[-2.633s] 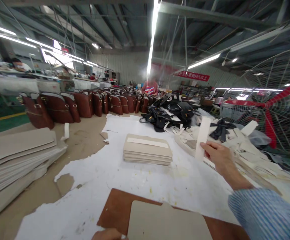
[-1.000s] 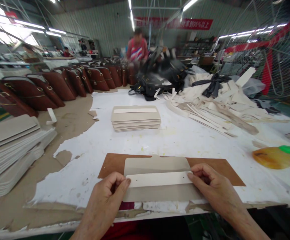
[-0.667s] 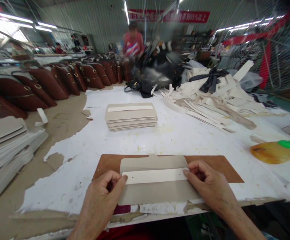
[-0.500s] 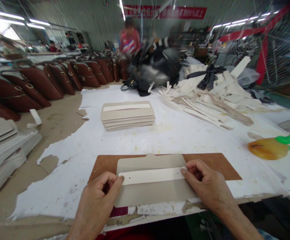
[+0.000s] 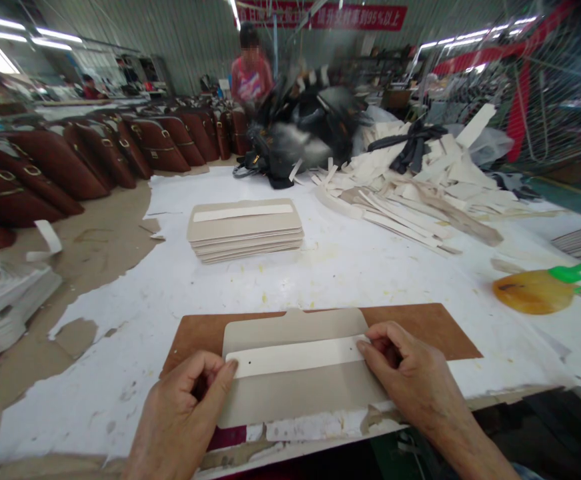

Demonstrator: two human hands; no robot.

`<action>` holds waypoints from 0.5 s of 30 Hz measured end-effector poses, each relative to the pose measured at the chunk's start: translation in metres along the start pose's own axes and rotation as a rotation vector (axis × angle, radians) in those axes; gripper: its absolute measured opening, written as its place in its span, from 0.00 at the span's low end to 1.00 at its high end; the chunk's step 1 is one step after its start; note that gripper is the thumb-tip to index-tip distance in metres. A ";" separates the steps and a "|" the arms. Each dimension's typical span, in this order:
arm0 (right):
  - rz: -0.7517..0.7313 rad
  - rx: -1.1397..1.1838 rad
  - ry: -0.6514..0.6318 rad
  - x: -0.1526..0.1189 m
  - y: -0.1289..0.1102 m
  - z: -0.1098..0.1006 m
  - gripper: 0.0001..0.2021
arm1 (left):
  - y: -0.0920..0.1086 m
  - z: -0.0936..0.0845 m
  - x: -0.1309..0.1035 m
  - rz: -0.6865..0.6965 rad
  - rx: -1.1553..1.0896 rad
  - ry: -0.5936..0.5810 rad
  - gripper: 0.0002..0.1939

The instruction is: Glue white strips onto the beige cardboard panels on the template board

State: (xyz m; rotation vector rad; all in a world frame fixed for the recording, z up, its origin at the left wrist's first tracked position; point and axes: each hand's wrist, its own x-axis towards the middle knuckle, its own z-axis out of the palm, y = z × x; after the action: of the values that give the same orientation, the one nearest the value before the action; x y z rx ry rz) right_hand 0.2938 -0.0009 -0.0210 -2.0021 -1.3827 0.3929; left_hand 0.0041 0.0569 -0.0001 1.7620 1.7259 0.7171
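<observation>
- Pinching each end of the white strip [image 5: 297,356], the left hand [image 5: 183,417] and right hand [image 5: 410,380] keep it flat across the grey panel [image 5: 295,393].
- Compared with a second ago, the strip sits unchanged on the panel; alignment appears settled.
- Panel rests on the brown board [image 5: 420,327], at the table [image 5: 380,273] edge.
- Beyond lies a stack of finished panels [image 5: 245,230], then loose strips [image 5: 420,193].

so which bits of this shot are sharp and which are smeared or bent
Head view: the left hand, right hand and the white paper strip they pinch are sharp; the heap of black handbags is motion-smeared; the wide lens bows the edges; ceiling tube lights glare.
</observation>
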 end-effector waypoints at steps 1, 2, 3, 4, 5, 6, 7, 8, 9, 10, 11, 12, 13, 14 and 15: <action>-0.006 -0.003 0.001 0.000 0.000 0.000 0.11 | 0.000 0.000 0.000 0.000 0.004 0.002 0.22; -0.012 -0.006 0.001 0.000 0.001 0.001 0.10 | 0.000 0.000 0.000 0.001 0.008 0.002 0.22; -0.019 -0.011 0.001 0.000 0.001 0.001 0.10 | 0.000 0.000 0.000 0.001 0.011 0.003 0.22; -0.027 -0.017 0.002 -0.001 0.002 0.001 0.10 | 0.000 0.000 0.000 0.001 0.015 0.002 0.22; -0.037 -0.024 0.003 -0.001 0.003 0.001 0.10 | 0.001 -0.001 0.000 0.000 0.017 0.001 0.22; -0.047 -0.031 0.005 -0.001 0.004 0.002 0.10 | 0.001 -0.001 0.000 -0.001 0.020 -0.002 0.22; -0.057 -0.040 0.009 -0.001 0.005 0.002 0.09 | 0.002 -0.001 0.000 0.000 0.021 -0.005 0.22; -0.070 -0.048 0.013 -0.001 0.006 0.002 0.09 | 0.002 -0.001 0.000 0.004 0.022 -0.007 0.22; -0.085 -0.056 0.018 -0.002 0.006 0.003 0.09 | 0.002 -0.001 0.000 0.012 0.021 -0.007 0.21; -0.103 -0.063 0.021 -0.002 0.005 0.003 0.10 | 0.001 -0.001 0.000 0.025 0.018 -0.004 0.21; -0.123 -0.069 0.023 -0.002 0.005 0.004 0.10 | 0.000 -0.001 0.000 0.040 0.014 0.003 0.20; -0.142 -0.069 0.023 -0.002 0.005 0.004 0.11 | -0.001 0.000 0.001 0.062 0.010 0.014 0.20; -0.158 -0.071 0.026 -0.002 0.005 0.004 0.12 | -0.002 0.000 0.001 0.094 0.007 0.031 0.20; -0.173 -0.082 0.030 -0.003 0.007 0.004 0.12 | -0.003 0.001 0.000 0.147 0.004 0.050 0.19; -0.188 -0.103 0.036 -0.003 0.011 0.004 0.12 | -0.004 0.001 0.000 0.219 0.001 0.076 0.19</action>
State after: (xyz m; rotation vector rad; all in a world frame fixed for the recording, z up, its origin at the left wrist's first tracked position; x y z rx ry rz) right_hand 0.2982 -0.0042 -0.0321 -1.9285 -1.5808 0.2043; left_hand 0.0018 0.0565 -0.0032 1.9679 1.5959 0.8857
